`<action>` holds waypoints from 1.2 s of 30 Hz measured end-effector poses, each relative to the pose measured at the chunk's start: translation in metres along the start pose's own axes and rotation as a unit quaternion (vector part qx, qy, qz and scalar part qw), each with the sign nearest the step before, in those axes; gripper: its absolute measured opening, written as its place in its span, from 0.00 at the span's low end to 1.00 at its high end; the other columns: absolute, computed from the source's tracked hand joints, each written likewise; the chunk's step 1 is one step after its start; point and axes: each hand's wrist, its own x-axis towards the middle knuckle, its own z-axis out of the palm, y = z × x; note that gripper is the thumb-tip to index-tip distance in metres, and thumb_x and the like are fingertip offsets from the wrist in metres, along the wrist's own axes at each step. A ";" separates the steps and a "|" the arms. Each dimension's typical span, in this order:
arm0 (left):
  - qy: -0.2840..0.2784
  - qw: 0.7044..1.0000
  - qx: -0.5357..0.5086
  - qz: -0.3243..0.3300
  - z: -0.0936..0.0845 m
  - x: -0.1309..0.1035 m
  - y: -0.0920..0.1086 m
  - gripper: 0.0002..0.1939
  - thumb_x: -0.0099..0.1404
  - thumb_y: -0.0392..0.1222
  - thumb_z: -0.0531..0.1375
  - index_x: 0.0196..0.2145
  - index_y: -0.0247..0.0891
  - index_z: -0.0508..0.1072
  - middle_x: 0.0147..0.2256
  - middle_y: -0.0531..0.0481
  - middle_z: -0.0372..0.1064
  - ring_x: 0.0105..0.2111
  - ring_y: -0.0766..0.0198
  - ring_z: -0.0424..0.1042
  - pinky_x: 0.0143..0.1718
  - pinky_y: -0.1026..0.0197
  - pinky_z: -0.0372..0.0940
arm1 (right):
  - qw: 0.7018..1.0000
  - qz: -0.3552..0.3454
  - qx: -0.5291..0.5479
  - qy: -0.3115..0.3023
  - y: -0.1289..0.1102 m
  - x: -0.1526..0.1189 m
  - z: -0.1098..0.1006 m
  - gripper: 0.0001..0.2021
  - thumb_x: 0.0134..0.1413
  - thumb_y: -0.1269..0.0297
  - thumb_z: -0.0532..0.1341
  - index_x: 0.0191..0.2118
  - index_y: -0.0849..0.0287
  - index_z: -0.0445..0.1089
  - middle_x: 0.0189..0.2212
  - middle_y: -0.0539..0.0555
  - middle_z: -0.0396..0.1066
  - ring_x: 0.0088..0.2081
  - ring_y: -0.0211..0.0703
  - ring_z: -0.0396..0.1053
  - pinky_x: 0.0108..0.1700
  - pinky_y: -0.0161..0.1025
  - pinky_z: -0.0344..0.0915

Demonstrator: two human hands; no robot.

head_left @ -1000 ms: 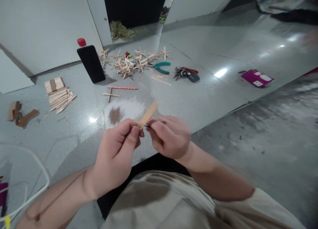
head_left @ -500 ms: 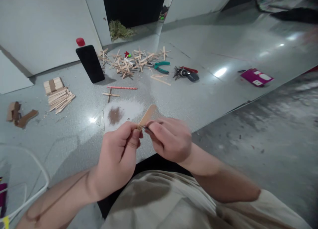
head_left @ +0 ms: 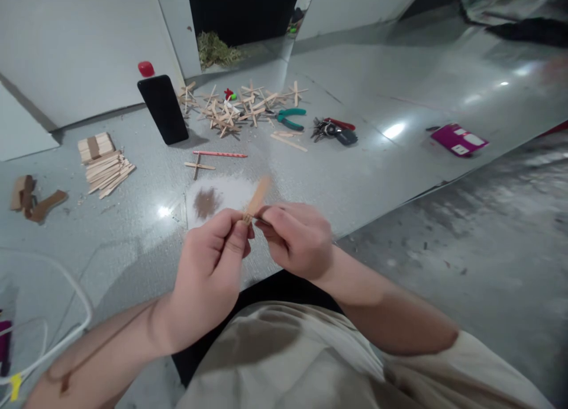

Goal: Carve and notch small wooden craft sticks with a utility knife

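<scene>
My left hand (head_left: 213,261) pinches the lower end of a flat wooden craft stick (head_left: 258,197), which points up and away, its far end blurred by motion. The gripped end looks notched or layered. Right beside it, my right hand (head_left: 295,237) is closed on a thin dark tool (head_left: 260,220) whose tip meets the stick; its kind is mostly hidden by my fingers. Below the stick is a pale patch of dust with a brown smear (head_left: 207,203). A small cross of craft sticks (head_left: 199,166) and a red patterned pencil (head_left: 220,154) lie beyond.
A black phone (head_left: 164,110) leans upright near a red cap (head_left: 146,68). Joined stick crosses (head_left: 226,116) lie in a heap beside green-handled pliers (head_left: 290,118) and keys (head_left: 335,131). Stacked craft sticks (head_left: 109,172) are at left, a purple packet (head_left: 459,139) at right.
The stick and both hands have shifted slightly left and up in view. The dark tool stays against the stick near my left fingertips.
</scene>
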 end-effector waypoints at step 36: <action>-0.019 0.994 -0.040 -0.100 -0.005 0.036 -0.022 0.15 0.76 0.47 0.56 0.33 0.38 0.72 0.23 0.55 0.60 0.23 0.71 0.56 0.23 0.66 0.51 | 0.980 0.142 -0.017 -0.137 0.009 -0.006 0.003 0.16 0.78 0.61 0.47 0.43 0.59 0.70 0.29 0.52 0.76 0.28 0.39 0.70 0.31 0.38 0.56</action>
